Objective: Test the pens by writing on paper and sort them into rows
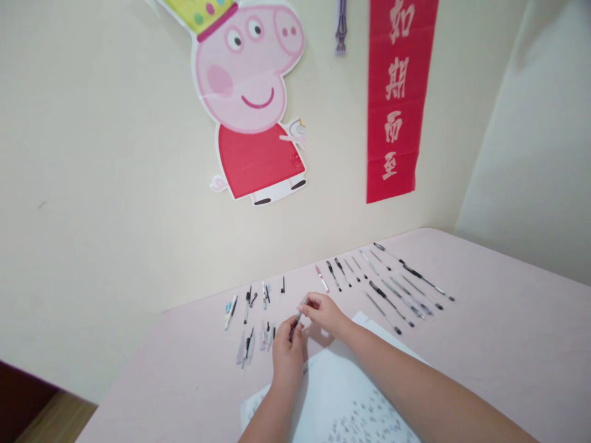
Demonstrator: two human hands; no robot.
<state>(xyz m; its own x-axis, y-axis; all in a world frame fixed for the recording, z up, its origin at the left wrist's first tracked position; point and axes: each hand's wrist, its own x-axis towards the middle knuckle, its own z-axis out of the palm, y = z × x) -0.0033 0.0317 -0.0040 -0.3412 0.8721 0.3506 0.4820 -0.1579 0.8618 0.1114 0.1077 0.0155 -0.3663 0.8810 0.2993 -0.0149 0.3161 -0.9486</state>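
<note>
View: head camera, looking over a pink-covered table whose far edge meets a pale wall.
Held pen: tilted above the table, between the two hands, just past the far end of the paper sheets; fingers cover much of it, so cannot tell whether it is whole or in parts.
Left hand: fingers curled round the lower part, clamped on it; probably steadies the barrel.
Right hand: thumb and fingertips together on the upper end, pinching it; this likely leaves that end free to be worked against the other hand.
Pens toward the far-right corner: two slanting rows, spaced apart and roughly parallel, black-gripped pens along the far edge, a nearer row in front; the spacing seems meant to keep each one distinct.
Marker: red and white, at the left end of the far row.
Pieces toward the far-left corner: small clusters, among them a cream pen barrel, dark caps and clear pieces; grouping perhaps keeps parts of one pen together.
Paper: spread under the forearms, handwriting too small to read.
Wall: cartoon pig cutout, crowned, red-dressed; red banner with pale characters, right of it; purple hanging object between, cut off above.
</note>
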